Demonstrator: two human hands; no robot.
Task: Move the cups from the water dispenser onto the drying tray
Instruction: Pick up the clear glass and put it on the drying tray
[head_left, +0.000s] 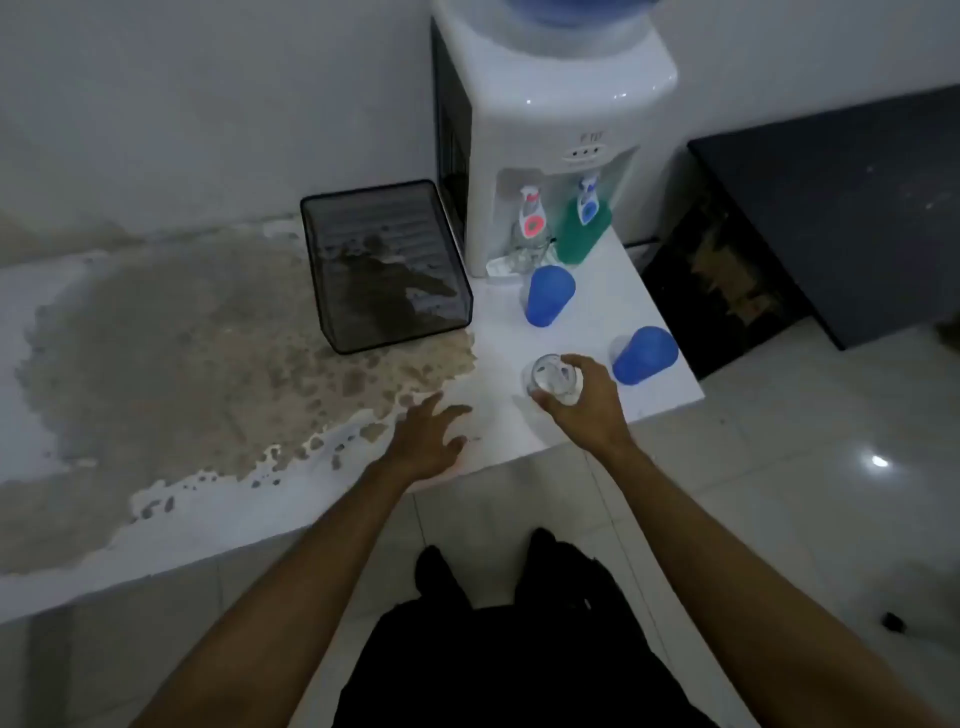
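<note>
A white water dispenser (550, 119) stands at the back of the counter, with a clear glass (524, 252) under its red tap and a green cup (576, 236) under the blue tap. Two blue cups stand upside down on the counter, one (549, 296) in front of the dispenser and one (645, 356) near the right edge. My right hand (584, 400) is shut on a clear glass (548, 374) just above the counter. My left hand (428, 434) rests open on the counter's front edge. The dark mesh drying tray (332, 291) sits left of the dispenser.
The white counter (571, 332) has a large brown worn patch (182, 353) across its left part. A dark cabinet (841, 208) stands to the right beyond the counter's edge. Shiny floor tiles (805, 493) lie below.
</note>
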